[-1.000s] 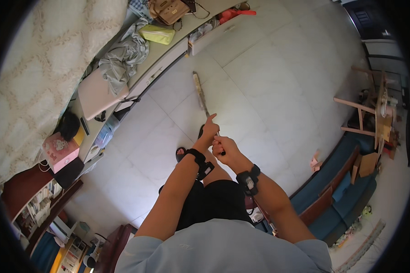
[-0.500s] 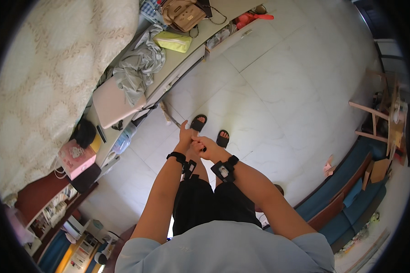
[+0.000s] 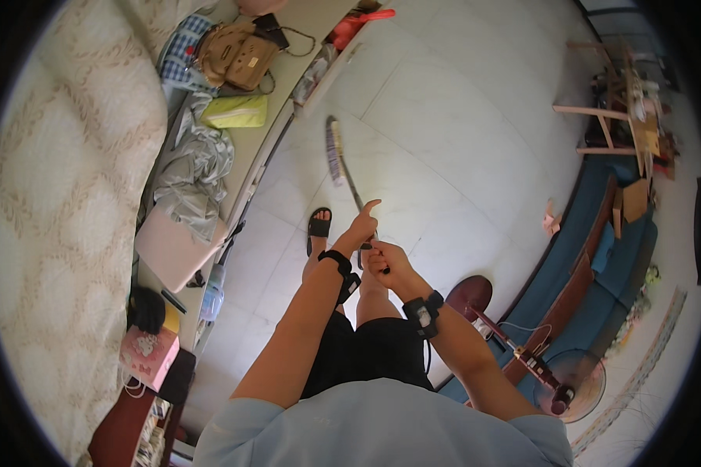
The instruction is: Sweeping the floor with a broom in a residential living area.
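A broom with a dark back and pale bristles reaches out over the tiled floor ahead of me. Its thin dark handle runs back to my hands. My left hand is closed around the handle lower down, the index finger stretched out along it. Close behind, my right hand makes a fist around the upper end, whose dark tip shows below the fingers. Both wrists carry black straps with small devices. Whether the bristles press on the floor, I cannot tell.
On the left runs a long low cabinet bearing bags, a yellow pouch, silvery cloth and a pink box. To the right are a blue sofa, a standing fan with a round base, and a wooden chair.
The broom head has swung from beside the cabinet to farther ahead, showing more fully. Both hands have shifted rightward in view. My view has turned, and the standing fan now shows at right.
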Demonstrator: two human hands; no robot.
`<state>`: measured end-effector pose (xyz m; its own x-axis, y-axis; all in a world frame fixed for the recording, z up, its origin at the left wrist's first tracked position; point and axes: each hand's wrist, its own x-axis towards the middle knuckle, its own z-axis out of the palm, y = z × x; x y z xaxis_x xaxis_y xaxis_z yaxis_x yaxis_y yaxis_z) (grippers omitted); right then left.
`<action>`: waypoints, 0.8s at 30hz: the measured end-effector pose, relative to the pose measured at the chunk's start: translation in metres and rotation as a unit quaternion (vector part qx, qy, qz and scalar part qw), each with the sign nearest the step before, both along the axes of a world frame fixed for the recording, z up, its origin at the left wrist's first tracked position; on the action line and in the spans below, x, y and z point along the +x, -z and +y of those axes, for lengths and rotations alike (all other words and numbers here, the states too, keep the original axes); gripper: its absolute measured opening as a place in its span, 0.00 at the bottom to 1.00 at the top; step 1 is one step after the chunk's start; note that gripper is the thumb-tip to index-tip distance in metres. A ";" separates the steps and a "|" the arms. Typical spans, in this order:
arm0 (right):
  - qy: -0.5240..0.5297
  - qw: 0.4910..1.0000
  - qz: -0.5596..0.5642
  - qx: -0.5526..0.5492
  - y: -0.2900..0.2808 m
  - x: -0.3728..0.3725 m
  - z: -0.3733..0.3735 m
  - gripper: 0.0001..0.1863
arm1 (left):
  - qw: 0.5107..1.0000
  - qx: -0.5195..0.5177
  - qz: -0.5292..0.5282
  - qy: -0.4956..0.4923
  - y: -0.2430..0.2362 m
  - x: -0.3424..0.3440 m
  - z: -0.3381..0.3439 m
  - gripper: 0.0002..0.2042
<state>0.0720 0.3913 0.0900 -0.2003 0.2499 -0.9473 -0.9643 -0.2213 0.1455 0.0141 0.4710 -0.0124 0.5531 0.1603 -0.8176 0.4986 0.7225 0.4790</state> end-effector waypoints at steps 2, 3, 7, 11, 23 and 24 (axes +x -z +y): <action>0.018 0.999 -0.050 0.005 -0.012 -0.007 0.008 0.08 | 0.997 0.039 -0.065 -0.018 -0.007 0.009 0.004 0.30; 0.037 0.998 -0.054 0.013 -0.017 -0.010 0.014 0.08 | 0.995 0.087 -0.056 -0.009 -0.011 0.011 0.005 0.30; 0.072 0.997 -0.019 0.029 -0.042 -0.019 0.027 0.10 | 0.992 0.071 -0.105 -0.016 -0.019 0.004 0.006 0.30; 0.074 0.993 0.092 0.031 -0.053 -0.020 0.029 0.12 | 0.977 0.190 -0.068 0.063 0.000 -0.020 0.009 0.26; 0.168 0.963 0.186 0.103 0.037 0.045 -0.004 0.04 | 0.992 0.055 0.109 -0.023 0.024 0.024 0.010 0.16; 0.175 0.966 0.160 0.100 0.036 0.062 -0.013 0.04 | 0.995 0.049 0.082 0.018 0.021 0.045 0.004 0.18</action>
<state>0.1340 0.3781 0.0539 -0.3447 0.5270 -0.7768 -0.8982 0.0553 0.4361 0.0594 0.4750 -0.0333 0.4206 0.2267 -0.8785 0.6007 0.6560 0.4570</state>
